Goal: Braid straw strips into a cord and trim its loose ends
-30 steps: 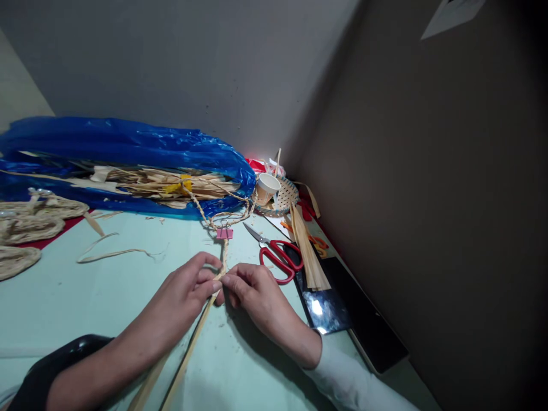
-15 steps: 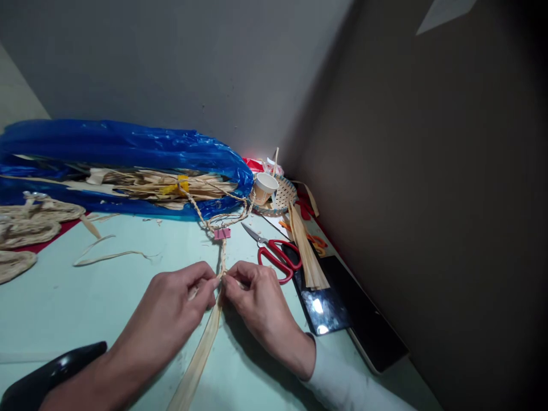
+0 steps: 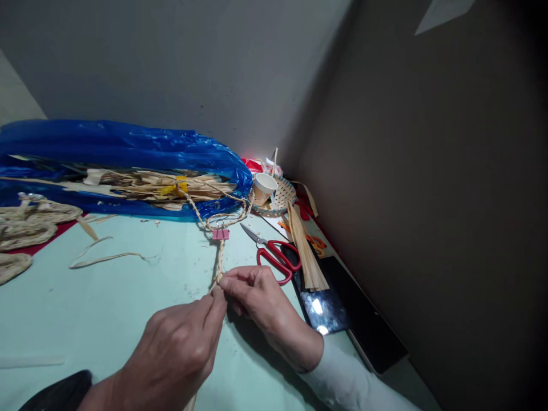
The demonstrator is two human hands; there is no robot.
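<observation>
A thin braid of dried straw-coloured strips (image 3: 221,254) runs down from a pink clip (image 3: 221,234) on the pale green tabletop. At the lower end of the braid, my right hand (image 3: 261,305) pinches it between thumb and forefinger. My left hand (image 3: 184,337) is closed just below, its fingertips on a strip coming from the braid. Most of that strip is hidden behind the left hand; a bit of its tail shows at the bottom edge. The braid's upper part (image 3: 226,220) loops beyond the clip.
Red-handled scissors (image 3: 278,260) lie right of the braid, beside flat strips (image 3: 307,251) on a dark phone-like slab (image 3: 325,308). Behind stand a paper cup (image 3: 263,188), a woven basket (image 3: 285,197) and a blue plastic bag (image 3: 128,137) of dried strips. Coiled woven pieces (image 3: 38,220) lie left.
My left hand has moved down and turned over, now covering the wide strip that hung in the open. My right hand stays at the braid's end, shifted slightly.
</observation>
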